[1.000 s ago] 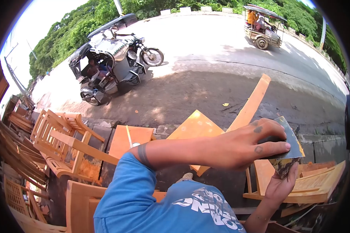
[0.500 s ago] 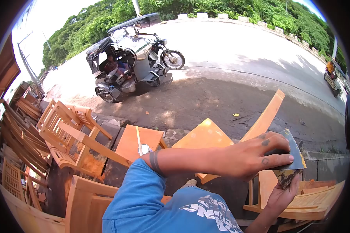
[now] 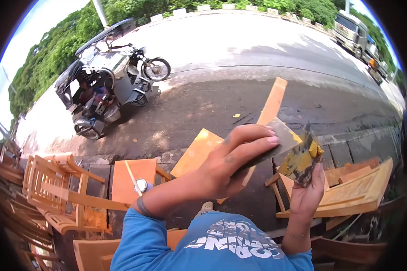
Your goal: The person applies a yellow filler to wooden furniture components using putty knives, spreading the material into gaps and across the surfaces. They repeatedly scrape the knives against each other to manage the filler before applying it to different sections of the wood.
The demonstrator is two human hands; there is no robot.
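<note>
My left hand (image 3: 230,156) is closed around a flat grey scraper (image 3: 281,134), with yellow paste along its far edge. My right hand (image 3: 306,196), low on the right, grips a dark, paste-smeared palette (image 3: 298,163) from below. A lump of yellow paste (image 3: 314,149) lies on the palette's upper right part. The scraper's edge is close beside the palette; whether they touch is unclear. Behind my hands rises a long slanted piece of wood (image 3: 272,101).
Wooden chairs (image 3: 54,185) stand at left. An open can (image 3: 141,185) and a thin stick (image 3: 132,174) are on an orange-brown wooden seat (image 3: 122,169). Wooden furniture (image 3: 357,192) lies at right. A motor tricycle (image 3: 108,86) and a truck (image 3: 350,31) are on the road.
The view has swung right. My left hand has drawn the scraper back from over the palette, uncovering yellow paste. A truck has come into view at upper right.
</note>
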